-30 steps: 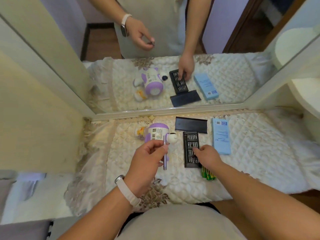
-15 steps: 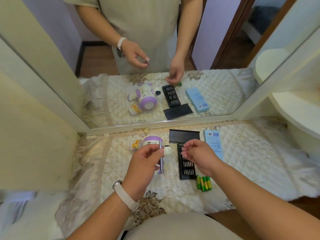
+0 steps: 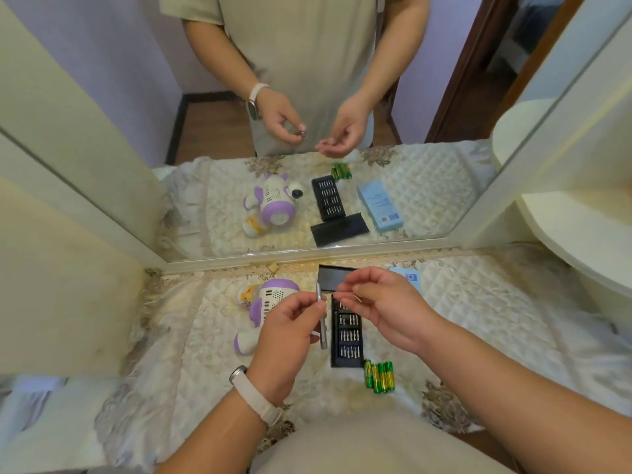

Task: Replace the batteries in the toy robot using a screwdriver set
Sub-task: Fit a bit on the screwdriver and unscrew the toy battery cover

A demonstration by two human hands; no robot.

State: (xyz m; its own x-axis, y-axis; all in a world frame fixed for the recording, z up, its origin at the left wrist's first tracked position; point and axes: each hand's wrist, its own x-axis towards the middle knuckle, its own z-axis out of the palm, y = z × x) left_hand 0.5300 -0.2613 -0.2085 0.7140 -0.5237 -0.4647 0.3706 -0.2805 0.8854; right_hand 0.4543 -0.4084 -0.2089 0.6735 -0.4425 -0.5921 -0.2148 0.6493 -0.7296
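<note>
Above the tray (image 3: 347,336), the right hand (image 3: 386,309) has lifted a bit (image 3: 357,298).

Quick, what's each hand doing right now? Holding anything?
Left hand: holding the screwdriver.
Right hand: pinching something tiny, likely a bit.

Left hand (image 3: 287,333) grips screwdriver (image 3: 320,319) (right hand (image 3: 386,309) pinches bit (image 3: 358,299))
</note>
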